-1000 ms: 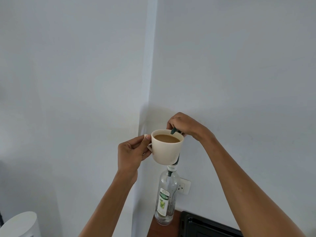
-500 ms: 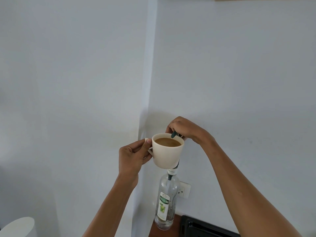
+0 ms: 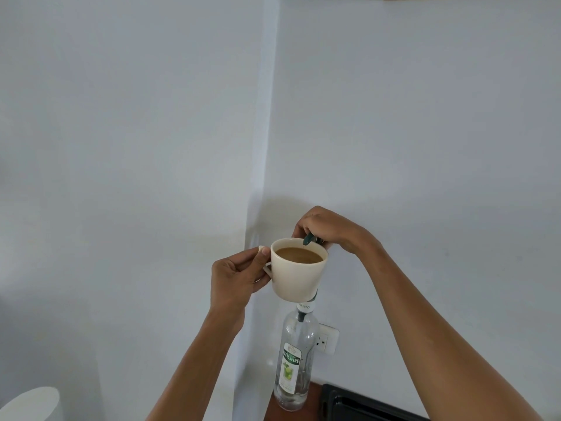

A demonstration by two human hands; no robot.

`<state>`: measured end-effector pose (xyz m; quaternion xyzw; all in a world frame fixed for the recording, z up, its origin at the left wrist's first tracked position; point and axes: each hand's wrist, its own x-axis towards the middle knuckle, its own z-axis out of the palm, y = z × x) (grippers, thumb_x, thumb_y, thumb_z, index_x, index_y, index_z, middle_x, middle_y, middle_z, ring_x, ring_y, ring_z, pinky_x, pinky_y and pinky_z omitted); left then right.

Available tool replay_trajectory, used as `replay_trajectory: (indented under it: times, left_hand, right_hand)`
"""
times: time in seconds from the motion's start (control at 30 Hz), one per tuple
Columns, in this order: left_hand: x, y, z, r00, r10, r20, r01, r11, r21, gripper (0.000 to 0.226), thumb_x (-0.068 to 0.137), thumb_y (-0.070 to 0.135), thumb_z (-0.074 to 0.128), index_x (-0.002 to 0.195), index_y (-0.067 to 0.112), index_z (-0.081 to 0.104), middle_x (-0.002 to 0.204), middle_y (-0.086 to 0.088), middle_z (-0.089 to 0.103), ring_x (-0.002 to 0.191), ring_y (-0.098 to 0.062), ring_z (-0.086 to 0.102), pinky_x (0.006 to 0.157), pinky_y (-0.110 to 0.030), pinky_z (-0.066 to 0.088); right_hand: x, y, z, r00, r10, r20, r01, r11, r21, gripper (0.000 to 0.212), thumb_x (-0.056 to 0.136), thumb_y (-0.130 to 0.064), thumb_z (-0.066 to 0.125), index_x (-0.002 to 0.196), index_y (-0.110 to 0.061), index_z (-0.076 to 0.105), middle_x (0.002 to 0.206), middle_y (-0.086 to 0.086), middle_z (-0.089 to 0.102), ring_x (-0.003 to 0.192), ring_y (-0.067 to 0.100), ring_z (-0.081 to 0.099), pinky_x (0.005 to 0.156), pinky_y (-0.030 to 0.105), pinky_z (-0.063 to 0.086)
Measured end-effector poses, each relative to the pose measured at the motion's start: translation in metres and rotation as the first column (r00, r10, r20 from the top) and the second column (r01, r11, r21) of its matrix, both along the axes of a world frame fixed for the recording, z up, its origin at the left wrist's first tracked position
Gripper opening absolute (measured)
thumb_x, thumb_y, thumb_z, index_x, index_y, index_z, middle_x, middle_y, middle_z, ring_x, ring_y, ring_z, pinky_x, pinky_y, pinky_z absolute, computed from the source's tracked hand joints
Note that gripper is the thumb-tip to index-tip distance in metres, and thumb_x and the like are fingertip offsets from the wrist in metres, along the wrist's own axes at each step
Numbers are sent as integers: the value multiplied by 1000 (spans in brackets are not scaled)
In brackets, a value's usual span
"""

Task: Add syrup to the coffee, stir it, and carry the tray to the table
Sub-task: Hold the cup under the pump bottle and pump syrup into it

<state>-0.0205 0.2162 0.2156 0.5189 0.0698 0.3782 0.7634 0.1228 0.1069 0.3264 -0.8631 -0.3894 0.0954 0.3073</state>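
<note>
A cream cup full of brown coffee hangs in the air in front of a white wall corner. My left hand pinches the cup's handle. My right hand is curled over the dark green pump head of a clear syrup bottle, and the pump's spout sits at the cup's far rim. The bottle stands upright on a brown counter, its neck hidden behind the cup. A black tray shows at the bottom edge, to the right of the bottle.
A white wall socket sits just behind the bottle. A white rounded object shows at the lower left corner. The brown counter is barely in view below the bottle.
The cup and both hands sit a little lower in the view than a second ago. The grips look the same.
</note>
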Motion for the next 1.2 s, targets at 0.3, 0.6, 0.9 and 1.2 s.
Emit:
replay_trajectory:
  times: [0.3, 0.6, 0.9, 1.2]
  left_hand:
    - [0, 0, -2, 1000, 21, -5, -21, 1000, 11, 18, 88, 15, 74, 80, 26, 86, 85, -7, 83, 80, -20, 80, 67, -24, 63]
    - [1, -1, 0, 1000, -2, 19, 2, 1000, 3, 11, 77, 29, 78, 83, 24, 86, 85, -8, 83, 81, -20, 80, 69, -25, 63]
    - [4, -2, -3, 1000, 5, 19, -5, 1000, -8, 12, 76, 28, 78, 83, 22, 86, 86, -10, 83, 82, -22, 80, 69, -25, 63]
    - [5, -3, -1, 1000, 7, 11, -7, 1000, -6, 13, 75, 30, 78, 83, 24, 86, 86, -8, 83, 81, -21, 80, 68, -24, 63]
  right_hand:
    - [0, 0, 2, 1000, -10, -12, 10, 1000, 5, 42, 89, 3, 35, 76, -8, 74, 80, 7, 69, 66, 21, 63, 58, 27, 54]
    - [0, 4, -2, 998, -15, 62, 14, 1000, 28, 40, 90, 2, 39, 71, -12, 72, 84, 6, 68, 66, 18, 62, 53, 24, 54]
    - [1, 3, -5, 998, -18, 65, 16, 999, 37, 41, 89, 3, 39, 69, -13, 70, 80, 4, 67, 65, 17, 61, 50, 23, 50]
    - [1, 1, -7, 993, -7, 116, 1, 998, 59, 44, 90, 4, 38, 63, -14, 67, 83, 7, 69, 62, 16, 61, 52, 24, 51]
